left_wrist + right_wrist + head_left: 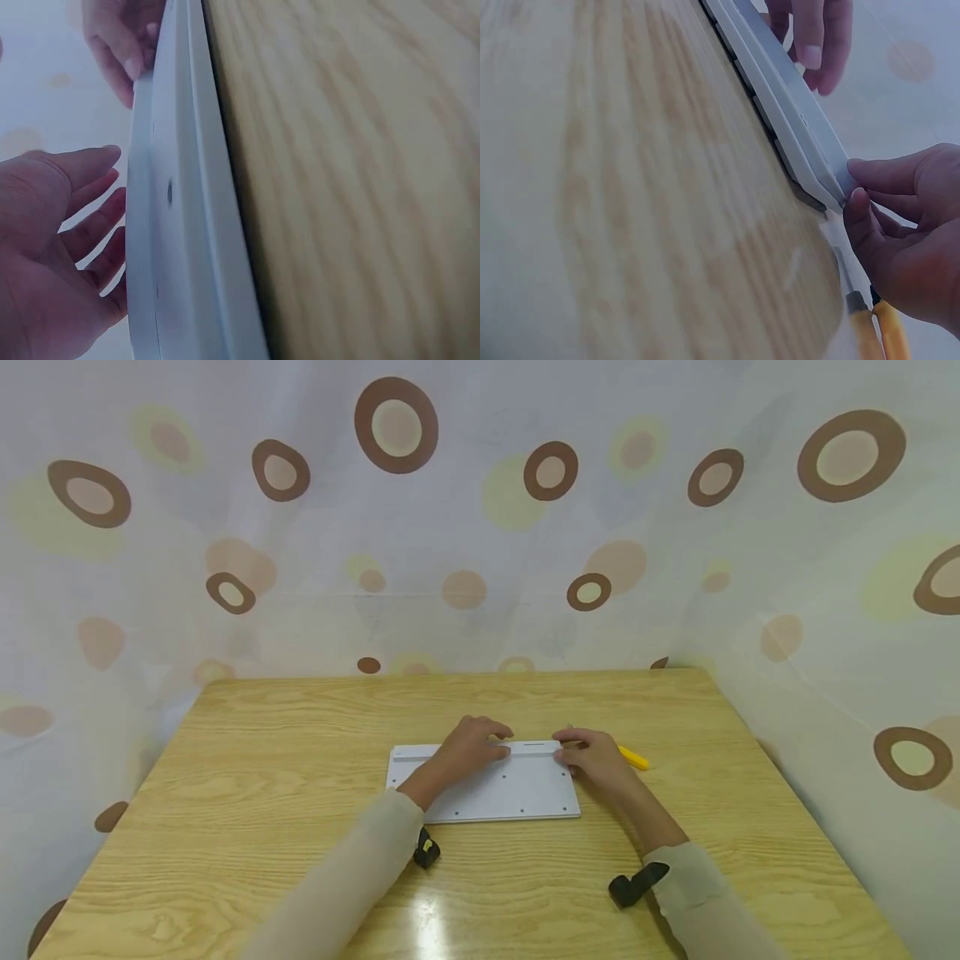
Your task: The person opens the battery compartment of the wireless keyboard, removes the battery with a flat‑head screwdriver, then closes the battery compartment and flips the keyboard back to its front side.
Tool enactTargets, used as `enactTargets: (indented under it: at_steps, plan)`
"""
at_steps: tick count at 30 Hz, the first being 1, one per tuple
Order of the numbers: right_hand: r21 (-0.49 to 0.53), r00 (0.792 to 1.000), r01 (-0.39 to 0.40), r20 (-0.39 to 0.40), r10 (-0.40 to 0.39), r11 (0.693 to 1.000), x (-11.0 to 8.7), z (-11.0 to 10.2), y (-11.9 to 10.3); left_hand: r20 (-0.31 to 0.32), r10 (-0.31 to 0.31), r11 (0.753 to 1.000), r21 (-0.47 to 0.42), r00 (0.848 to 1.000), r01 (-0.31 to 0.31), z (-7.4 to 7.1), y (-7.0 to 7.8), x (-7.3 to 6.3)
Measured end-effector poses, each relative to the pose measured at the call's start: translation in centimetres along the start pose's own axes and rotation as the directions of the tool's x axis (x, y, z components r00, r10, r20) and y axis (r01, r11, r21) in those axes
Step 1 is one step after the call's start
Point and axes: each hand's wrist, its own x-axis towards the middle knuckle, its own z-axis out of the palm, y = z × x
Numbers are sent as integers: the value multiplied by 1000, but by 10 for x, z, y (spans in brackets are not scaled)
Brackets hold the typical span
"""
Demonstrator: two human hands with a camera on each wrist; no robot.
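Observation:
A white keyboard lies face down on the table, with small dark screw spots across its back and a raised strip along the far side. Thumb and fingers of my right hand pinch its far right corner; in the right wrist view the fingertips meet right at that corner. My left hand hovers by the raised strip near the middle. Its fingers are spread and relaxed in the left wrist view, beside the keyboard's edge, with nothing in them.
Two tools with yellow-orange handles lie just beyond my right hand, one showing a thin metal shaft. The wooden table runs back to a patterned curtain that also hangs at both sides.

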Motion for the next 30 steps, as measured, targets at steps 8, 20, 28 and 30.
enactTargets:
  at_steps: [8, 20, 28, 30]
  plan:
    - [10, 1000, -10, 10, 10, 1000, 1, 1, 0, 28, 8, 999, -37, 1000, -7, 12, 17, 14]
    - [44, 1000, -19, 19, 18, 999, 0, 3, -1, 22, -3, 1000, 11, 1000, 3, 19, 24, 18]
    - [33, 999, -30, 11, 30, 999, 1, 1, 2, 41, -58, 998, 20, 997, 57, 19, 28, 22]
    - [34, 1000, -28, 12, 27, 999, 2, 1, 2, 43, -62, 998, 21, 997, 61, 19, 29, 23]
